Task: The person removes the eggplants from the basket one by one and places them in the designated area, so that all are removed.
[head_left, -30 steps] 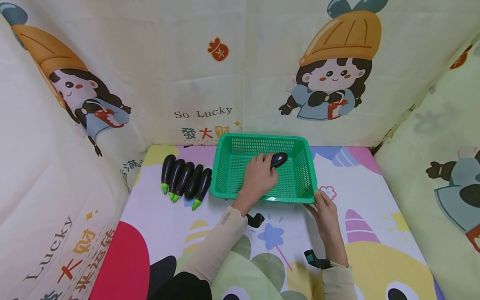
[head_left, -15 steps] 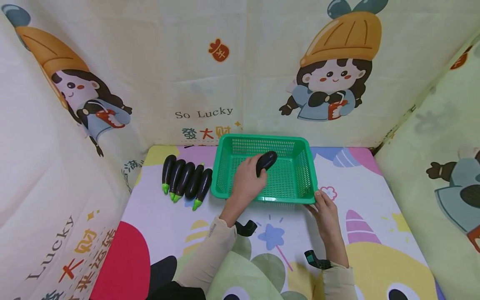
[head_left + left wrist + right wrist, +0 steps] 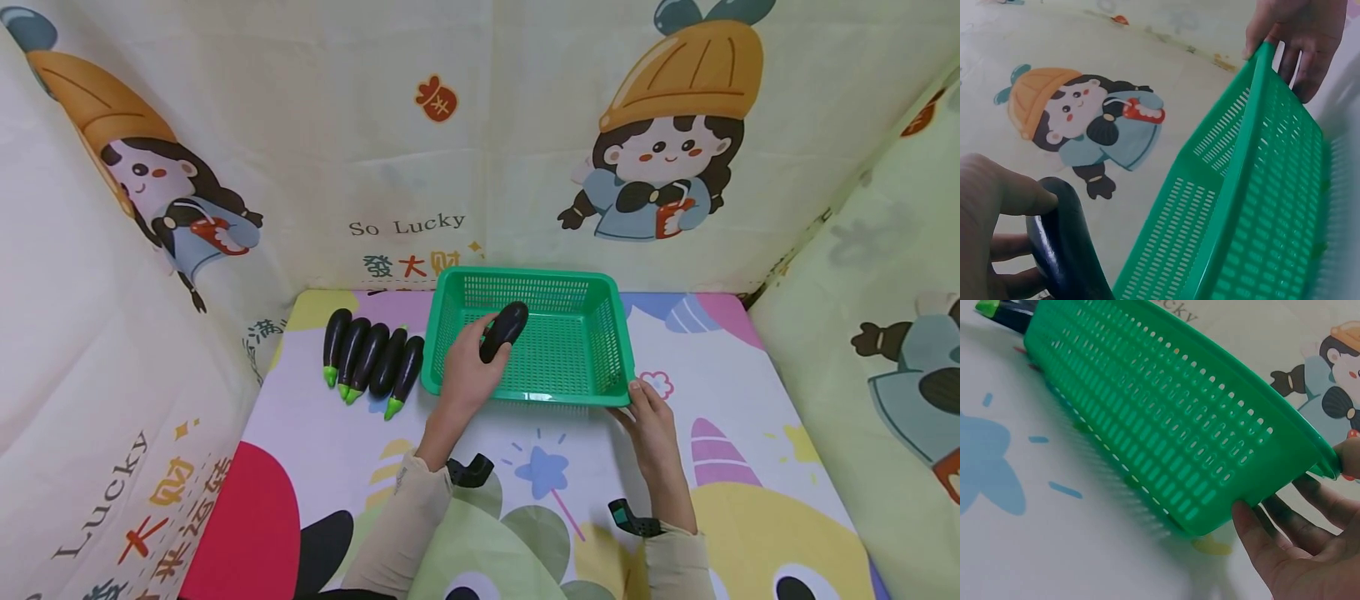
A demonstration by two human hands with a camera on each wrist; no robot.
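Note:
My left hand (image 3: 471, 362) holds a dark purple eggplant (image 3: 505, 331) over the left part of a green plastic basket (image 3: 555, 399). In the left wrist view the thumb and fingers grip the eggplant (image 3: 1067, 244) from opposite sides, its rounded end pointing up. My right hand (image 3: 651, 417) grips the basket's near right corner. Seen from the right wrist, a thumb lies at the rim while several fingers sit under the corner of the perforated basket (image 3: 1135, 406).
Left of the basket, several eggplants (image 3: 367, 364) lie side by side on the patterned tablecloth (image 3: 330, 442), green stems toward me. A printed cloth wall (image 3: 517, 167) stands close behind the basket, with more cloth on both sides.
My left hand has moved left across the basket with the eggplant, from its middle right toward its left side. The right hand and the basket have stayed in place.

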